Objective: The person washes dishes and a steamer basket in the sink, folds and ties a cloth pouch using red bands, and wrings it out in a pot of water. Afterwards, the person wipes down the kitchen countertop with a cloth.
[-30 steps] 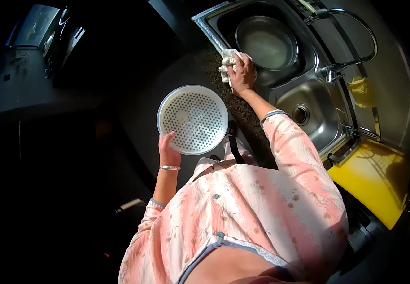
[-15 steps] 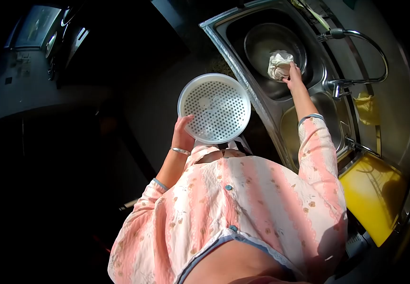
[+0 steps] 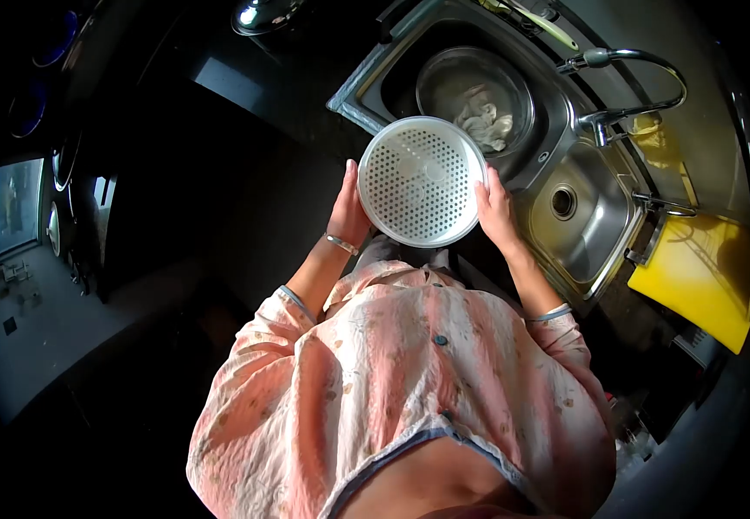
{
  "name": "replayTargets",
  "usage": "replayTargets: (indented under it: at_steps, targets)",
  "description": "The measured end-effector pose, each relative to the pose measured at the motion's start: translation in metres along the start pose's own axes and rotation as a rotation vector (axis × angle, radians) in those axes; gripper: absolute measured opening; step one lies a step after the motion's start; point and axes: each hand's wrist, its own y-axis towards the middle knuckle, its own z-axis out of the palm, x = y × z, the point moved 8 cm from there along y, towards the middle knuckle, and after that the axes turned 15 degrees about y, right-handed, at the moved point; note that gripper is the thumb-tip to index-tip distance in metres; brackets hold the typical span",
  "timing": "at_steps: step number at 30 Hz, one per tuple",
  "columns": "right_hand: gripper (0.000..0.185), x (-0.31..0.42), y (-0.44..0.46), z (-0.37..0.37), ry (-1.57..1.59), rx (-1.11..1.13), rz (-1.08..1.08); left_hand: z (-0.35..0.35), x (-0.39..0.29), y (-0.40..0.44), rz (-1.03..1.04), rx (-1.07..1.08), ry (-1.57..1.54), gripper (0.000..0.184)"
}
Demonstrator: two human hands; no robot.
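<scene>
Between my two hands is a round white steamer basket (image 3: 423, 182) with many small holes in its base, held in front of my body near the sink edge. My left hand (image 3: 351, 206) grips its left rim, and my right hand (image 3: 496, 212) grips the right rim with the thumb over the edge. Behind it, a round metal basin (image 3: 444, 73) stands in the larger sink bowl. A crumpled white cloth (image 3: 483, 121) lies in the basin and looks wet.
The smaller sink bowl (image 3: 596, 233) with its drain is on the right. A faucet (image 3: 643, 108) arches over from the right side. A yellow board (image 3: 695, 277) stands beside the sink, and a yellow cloth (image 3: 654, 138) hangs behind. A lidded pot (image 3: 262, 16) is at the top.
My right hand has let go of the white cloth, which now lies in the basin, and has taken the basket's right rim. The basket has moved slightly to the right in view.
</scene>
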Motion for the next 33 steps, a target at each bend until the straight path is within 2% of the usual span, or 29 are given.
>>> replayTargets:
  at_steps: [1,2,4,5,6,8,9,10,13,14,16,17,18,20,21,24,26,30,32,33]
  targets:
    - [0.022,0.014,-0.001,-0.006,0.025,-0.137,-0.111,-0.001,-0.006,0.007,-0.037,-0.010,0.094,0.057]
    - [0.022,0.017,-0.001,-0.005,0.020,-0.165,-0.107,-0.003,-0.012,0.014,-0.073,-0.016,0.187,0.059]
    - [0.024,0.011,0.003,-0.006,0.025,-0.158,0.062,-0.002,-0.025,0.026,-0.114,-0.004,0.283,0.061]
    - [0.031,0.001,0.002,-0.005,0.048,-0.111,0.228,-0.002,-0.032,0.031,-0.098,-0.032,0.402,0.062]
    - [0.031,-0.007,-0.001,-0.006,0.045,-0.129,0.235,0.000,-0.039,0.034,-0.081,-0.061,0.522,0.063]
    - [0.035,-0.042,-0.013,-0.007,0.219,-0.183,0.152,0.020,-0.032,0.035,-0.130,-0.032,0.408,0.063]
    - [0.036,-0.052,-0.020,-0.003,0.515,-0.289,0.209,0.023,-0.029,0.037,-0.141,-0.009,0.368,0.063]
    - [0.036,-0.054,-0.020,-0.003,0.515,-0.291,0.216,0.024,-0.031,0.042,-0.152,0.007,0.326,0.063]
    - [0.029,-0.069,-0.020,-0.003,1.001,-0.310,0.482,0.010,-0.027,0.052,-0.143,-0.036,0.301,0.064]
    - [0.026,-0.078,-0.020,-0.015,1.071,-0.256,0.518,0.009,-0.012,0.047,-0.143,-0.071,0.292,0.064]
    - [0.026,-0.088,-0.004,-0.021,1.102,-0.389,0.547,0.002,-0.022,0.050,-0.123,-0.064,0.184,0.065]
    - [0.024,-0.105,0.006,-0.027,1.066,-0.434,0.458,-0.008,-0.025,0.055,-0.086,-0.065,0.174,0.065]
    - [0.024,-0.079,0.016,-0.027,1.115,-0.456,0.486,-0.012,-0.032,0.054,-0.078,-0.078,0.152,0.065]
    - [0.022,-0.075,0.033,-0.032,1.145,-0.385,0.636,-0.028,-0.044,0.053,-0.063,-0.133,0.131,0.064]
    - [0.023,-0.091,0.036,-0.051,1.130,-0.360,0.525,-0.036,-0.039,0.048,-0.020,-0.197,0.115,0.064]
    - [0.027,-0.102,0.061,-0.080,0.800,-0.428,0.503,-0.057,-0.069,0.041,0.109,-0.303,0.157,0.062]
    - [0.030,-0.112,0.074,-0.090,0.720,-0.460,0.519,-0.074,-0.082,0.035,0.146,-0.341,0.141,0.061]
    - [0.040,-0.109,0.105,-0.096,0.564,-0.517,0.434,-0.088,-0.098,0.033,0.217,-0.312,0.156,0.060]
    - [0.048,-0.106,0.126,-0.100,0.276,-0.514,0.283,-0.093,-0.107,0.035,0.237,-0.271,0.133,0.059]
    - [0.052,-0.104,0.133,-0.095,0.253,-0.532,0.275,-0.098,-0.115,0.037,0.253,-0.262,0.135,0.057]
